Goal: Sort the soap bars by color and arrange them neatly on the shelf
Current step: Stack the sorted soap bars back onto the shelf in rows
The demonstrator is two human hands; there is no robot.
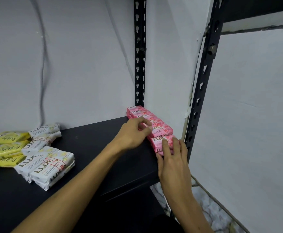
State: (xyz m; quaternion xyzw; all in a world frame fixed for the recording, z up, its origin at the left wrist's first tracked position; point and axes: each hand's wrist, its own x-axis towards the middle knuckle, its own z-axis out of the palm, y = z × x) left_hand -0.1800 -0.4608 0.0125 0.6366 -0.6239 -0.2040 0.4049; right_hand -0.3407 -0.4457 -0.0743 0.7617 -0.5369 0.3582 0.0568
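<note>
Soap in pink paper boxes [151, 125], small and flat, lined up in a stacked row along the right edge of the black metal shelf board [93, 148], from the back post down to the front edge. Left hand [134, 132] curled against the side of the middle pink boxes, fingertips pinching or nudging one; hard to tell which. Right hand [172, 157] laid on the front pink box, fingers nearly straight, pressing down on top with the thumb against its near side, not wrapped round anything. White plastic-wrapped soap bars [46, 163] piled loosely far to the left on the same black shelf board, some tied with a red band. Yellow plastic-wrapped soap bars [8, 147] stacked further left still, at the very edge. Probably light and hard inside, easy to lift with one hand. Paper boxes stiff with flat sides, good to pinch by the two long sides or push from the end. Plastic wraps likely smooth and slippery, with floppy crimped ends, so better held round the firm middle. Stacked boxes likely to slide off each other if bumped.
</note>
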